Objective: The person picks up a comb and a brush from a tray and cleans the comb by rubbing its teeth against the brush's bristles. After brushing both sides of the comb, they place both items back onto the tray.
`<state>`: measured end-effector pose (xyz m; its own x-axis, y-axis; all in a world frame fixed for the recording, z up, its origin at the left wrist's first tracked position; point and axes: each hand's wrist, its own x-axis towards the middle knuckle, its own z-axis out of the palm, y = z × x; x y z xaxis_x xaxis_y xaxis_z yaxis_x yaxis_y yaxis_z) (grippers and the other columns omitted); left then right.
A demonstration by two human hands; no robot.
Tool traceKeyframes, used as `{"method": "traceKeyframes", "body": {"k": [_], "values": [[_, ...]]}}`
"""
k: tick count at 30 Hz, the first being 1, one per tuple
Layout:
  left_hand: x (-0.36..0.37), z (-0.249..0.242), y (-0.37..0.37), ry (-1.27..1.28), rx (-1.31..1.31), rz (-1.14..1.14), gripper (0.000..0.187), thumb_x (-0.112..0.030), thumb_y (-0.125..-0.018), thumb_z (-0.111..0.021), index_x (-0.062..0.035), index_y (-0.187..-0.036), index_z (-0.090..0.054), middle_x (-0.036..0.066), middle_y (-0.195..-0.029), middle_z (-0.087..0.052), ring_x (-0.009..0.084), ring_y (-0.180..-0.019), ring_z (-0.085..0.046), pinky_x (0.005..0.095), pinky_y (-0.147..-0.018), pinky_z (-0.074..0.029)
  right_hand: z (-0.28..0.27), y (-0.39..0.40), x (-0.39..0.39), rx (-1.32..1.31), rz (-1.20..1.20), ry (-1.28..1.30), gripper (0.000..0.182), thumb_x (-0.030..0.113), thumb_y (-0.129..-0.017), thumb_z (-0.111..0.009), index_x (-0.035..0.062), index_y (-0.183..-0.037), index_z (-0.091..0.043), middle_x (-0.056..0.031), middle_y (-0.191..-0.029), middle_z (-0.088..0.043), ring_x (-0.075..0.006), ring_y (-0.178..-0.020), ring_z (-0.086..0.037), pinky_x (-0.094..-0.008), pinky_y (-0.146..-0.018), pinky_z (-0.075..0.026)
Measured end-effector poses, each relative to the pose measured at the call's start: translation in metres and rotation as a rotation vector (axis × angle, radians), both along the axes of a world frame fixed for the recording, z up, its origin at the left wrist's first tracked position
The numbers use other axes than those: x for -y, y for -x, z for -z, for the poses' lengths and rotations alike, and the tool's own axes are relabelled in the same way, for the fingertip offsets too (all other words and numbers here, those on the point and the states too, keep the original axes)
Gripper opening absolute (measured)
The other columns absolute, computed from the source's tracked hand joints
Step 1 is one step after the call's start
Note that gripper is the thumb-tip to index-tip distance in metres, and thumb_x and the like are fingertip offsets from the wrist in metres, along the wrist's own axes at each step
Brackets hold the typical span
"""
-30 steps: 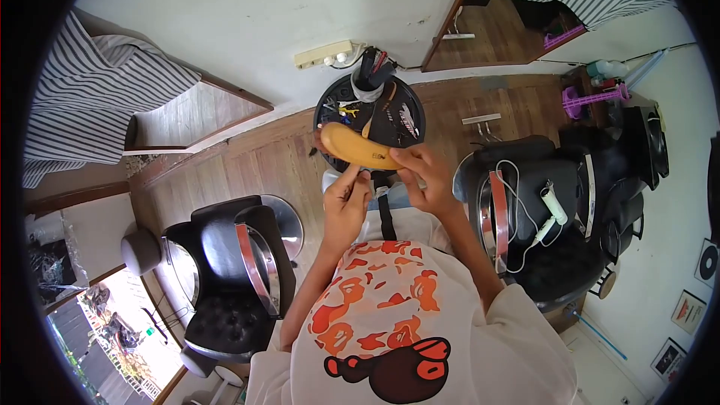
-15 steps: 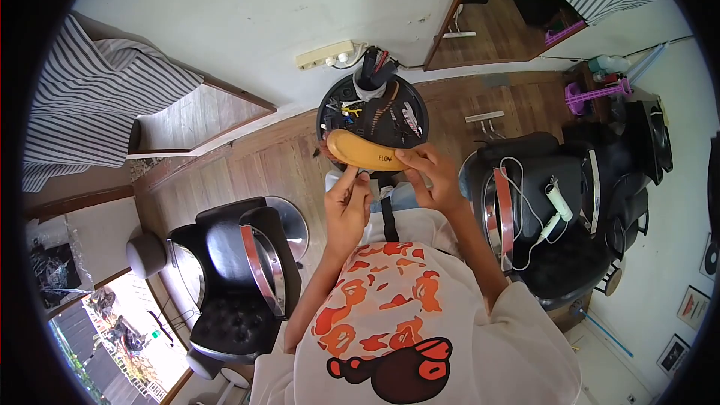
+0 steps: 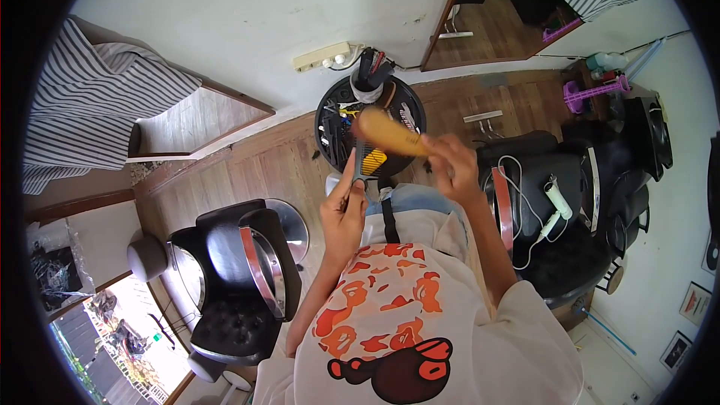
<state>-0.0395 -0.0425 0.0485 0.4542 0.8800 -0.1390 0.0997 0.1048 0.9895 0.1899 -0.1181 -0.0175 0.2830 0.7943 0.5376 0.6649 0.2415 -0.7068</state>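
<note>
My right hand (image 3: 454,169) grips a wooden-backed brush (image 3: 390,133) by its near end. The brush is smeared by motion, with dark lettering on its wood and reddish-brown bristles at the far end. In my left hand (image 3: 345,214) a grey-green comb (image 3: 359,161) is pinched, teeth pointing right. Yellow with dark slanted lines shows beside the teeth. The brush passes over the comb's upper end in this view. Beyond both hands stands a round black tray (image 3: 323,116) with small tools on it.
On the tray, a cup (image 3: 367,93) holds dark and red tools. A power strip (image 3: 322,57) is on the wall behind. Black salon chairs stand left (image 3: 232,277) and right (image 3: 551,262); a pale green hair dryer (image 3: 556,206) lies on the right one. Mirrors lean against the wall.
My right hand has moved right, tilting the brush and swinging it away from my left fingers. The comb in my left hand, hidden behind the brush before, now shows.
</note>
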Motion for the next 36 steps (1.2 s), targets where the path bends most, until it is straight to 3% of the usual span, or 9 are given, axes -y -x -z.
{"method": "traceKeyframes", "body": {"k": [4, 9, 14, 19, 23, 28, 36], "values": [[0.002, 0.005, 0.001, -0.017, 0.0, 0.021, 0.05, -0.002, -0.104, -0.048, -0.0107, -0.154, -0.049, -0.002, -0.069, -0.049, 0.0056, -0.059, -0.034, 0.0193, -0.052, -0.027, -0.006, -0.006, -0.006, -0.035, 0.164, 0.007, 0.037, -0.002, -0.085, -0.066, 0.0029, -0.122, -0.073, -0.0102, -0.095, -0.068, -0.0194, -0.066, -0.055, -0.0276, -0.056, -0.043], [-0.008, 0.007, 0.004, 0.095, 0.028, -0.075, 0.05, -0.002, -0.104, -0.048, -0.0093, -0.154, -0.048, -0.002, -0.07, -0.049, 0.0057, -0.06, -0.035, 0.0192, -0.053, -0.027, -0.019, 0.006, 0.007, 0.116, -0.107, 0.037, 0.037, -0.002, -0.087, -0.065, 0.0019, -0.123, -0.072, -0.0102, -0.093, -0.068, -0.0171, -0.065, -0.052, -0.0272, -0.056, -0.041], [-0.007, -0.007, 0.0, 0.096, -0.025, -0.053, 0.051, -0.001, -0.104, -0.047, -0.009, -0.154, -0.048, -0.002, -0.071, -0.05, 0.0057, -0.061, -0.036, 0.0189, -0.053, -0.027, -0.012, 0.01, 0.002, -0.161, -0.086, -0.031, 0.045, -0.003, -0.085, -0.067, 0.012, -0.127, -0.074, -0.0043, -0.089, -0.068, -0.015, -0.056, -0.046, -0.0262, -0.051, -0.04], [-0.005, -0.003, -0.001, 0.015, -0.014, -0.018, 0.05, -0.002, -0.104, -0.047, -0.0091, -0.154, -0.048, -0.002, -0.072, -0.05, 0.0057, -0.061, -0.036, 0.0188, -0.053, -0.027, -0.021, 0.005, 0.001, -0.117, 0.196, 0.015, 0.047, -0.003, -0.085, -0.067, 0.0055, -0.131, -0.07, -0.0077, -0.09, -0.066, -0.0125, -0.062, -0.046, -0.0241, -0.053, -0.036], [-0.008, 0.003, -0.001, 0.072, 0.016, -0.034, 0.051, -0.002, -0.104, -0.047, -0.0087, -0.154, -0.047, -0.002, -0.073, -0.051, 0.0058, -0.061, -0.035, 0.0187, -0.054, -0.027, -0.015, 0.009, 0.017, -0.099, -0.21, 0.03, 0.048, -0.005, -0.085, -0.068, 0.0065, -0.131, -0.07, -0.0055, -0.091, -0.065, -0.0106, -0.06, -0.041, -0.0234, -0.052, -0.032], [-0.004, -0.004, -0.001, 0.045, -0.033, 0.018, 0.051, -0.001, -0.104, -0.047, -0.0082, -0.155, -0.047, -0.002, -0.075, -0.052, 0.0059, -0.061, -0.035, 0.0186, -0.055, -0.028, -0.017, 0.009, 0.005, -0.245, 0.051, 0.098, 0.046, -0.005, -0.085, -0.067, 0.0061, -0.129, -0.072, -0.0049, -0.091, -0.065, -0.0098, -0.06, -0.038, -0.0235, -0.051, -0.029], [-0.007, 0.003, 0.004, 0.062, 0.027, -0.041, 0.052, 0.0, -0.103, -0.046, -0.0083, -0.154, -0.048, -0.002, -0.071, -0.049, 0.006, -0.061, -0.035, 0.0185, -0.055, -0.028, -0.023, 0.005, 0.015, -0.302, -0.158, 0.121, 0.046, -0.004, -0.086, -0.068, 0.0074, -0.13, -0.072, -0.0048, -0.092, -0.065, -0.0095, -0.061, -0.037, -0.0229, -0.052, -0.027]]}}
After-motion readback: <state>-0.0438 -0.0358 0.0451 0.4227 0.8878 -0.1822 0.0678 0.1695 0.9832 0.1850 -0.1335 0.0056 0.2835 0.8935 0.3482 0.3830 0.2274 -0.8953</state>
